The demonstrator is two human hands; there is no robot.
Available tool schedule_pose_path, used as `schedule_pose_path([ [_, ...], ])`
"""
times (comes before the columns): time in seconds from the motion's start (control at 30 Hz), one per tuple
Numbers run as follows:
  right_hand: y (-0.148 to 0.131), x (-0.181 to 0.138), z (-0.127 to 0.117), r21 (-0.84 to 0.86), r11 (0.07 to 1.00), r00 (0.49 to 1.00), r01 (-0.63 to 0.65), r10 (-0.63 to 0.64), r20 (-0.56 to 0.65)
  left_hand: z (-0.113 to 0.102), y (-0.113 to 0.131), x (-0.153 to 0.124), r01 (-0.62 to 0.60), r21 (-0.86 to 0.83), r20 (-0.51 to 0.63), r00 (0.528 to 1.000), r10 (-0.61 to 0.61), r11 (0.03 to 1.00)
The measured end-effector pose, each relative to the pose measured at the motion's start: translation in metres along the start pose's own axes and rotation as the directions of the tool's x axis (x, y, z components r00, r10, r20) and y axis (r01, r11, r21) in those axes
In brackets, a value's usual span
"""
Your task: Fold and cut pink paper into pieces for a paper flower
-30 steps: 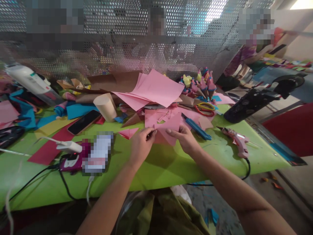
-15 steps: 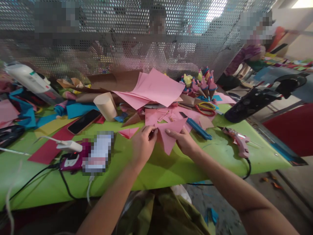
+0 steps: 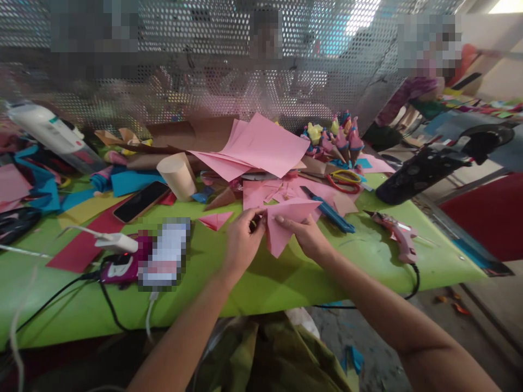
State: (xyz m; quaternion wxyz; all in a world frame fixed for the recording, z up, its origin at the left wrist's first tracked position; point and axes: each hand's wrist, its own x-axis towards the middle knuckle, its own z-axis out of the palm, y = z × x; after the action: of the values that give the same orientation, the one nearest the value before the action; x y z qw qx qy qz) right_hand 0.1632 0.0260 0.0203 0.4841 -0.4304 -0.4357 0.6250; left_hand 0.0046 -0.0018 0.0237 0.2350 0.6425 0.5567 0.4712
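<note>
My left hand and right hand both pinch a folded pink paper, just beside the blue cutter, on its near side. An uneven pull might tear the crease; my right knuckles could snag that cutter.

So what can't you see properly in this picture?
Head view:
- pink paper: its near edges are covered by the left hand and right hand.
- dark object: cut off by the left edge.
- Whatever is behind the mesh screen: blurred by its holes.
</note>
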Motion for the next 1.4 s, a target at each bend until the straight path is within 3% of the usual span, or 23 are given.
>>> schedule_pose_path([
  [0.3, -0.001, -0.002, -0.001, -0.083, 0.997, 0.993, -0.004, 0.014, 0.114, 0.002, -0.002, 0.001, -0.039, 0.046, -0.060, 0.997, 0.042, 0.998],
  [0.6, 0.000, 0.001, 0.003, -0.083, 0.996, 0.999, 0.038, -0.041, -0.035, 0.003, -0.002, 0.000, -0.062, 0.005, 0.011, 0.998, 0.062, 0.998],
  [0.8, 0.000, 0.000, 0.002, -0.106, 0.993, 0.998, 0.046, -0.049, -0.028, 0.003, -0.003, -0.001, 0.025, -0.168, 0.125, 0.992, -0.004, 0.985],
  [1.1, 0.008, 0.004, -0.001, -0.133, 0.984, 0.990, 0.117, -0.126, -0.062, 0.004, 0.000, -0.002, 0.224, -0.413, 0.247, 0.961, -0.128, 0.883],
  [1.23, 0.006, 0.004, -0.001, -0.151, 0.979, 0.989, 0.134, -0.143, -0.044, 0.002, 0.000, 0.000, 0.233, -0.368, 0.243, 0.959, -0.149, 0.900],
  [1.4, -0.004, 0.004, -0.002, -0.101, 0.989, 0.990, 0.106, -0.115, -0.086, 0.000, -0.006, 0.002, 0.074, -0.158, 0.117, 0.992, -0.056, 0.985],
])
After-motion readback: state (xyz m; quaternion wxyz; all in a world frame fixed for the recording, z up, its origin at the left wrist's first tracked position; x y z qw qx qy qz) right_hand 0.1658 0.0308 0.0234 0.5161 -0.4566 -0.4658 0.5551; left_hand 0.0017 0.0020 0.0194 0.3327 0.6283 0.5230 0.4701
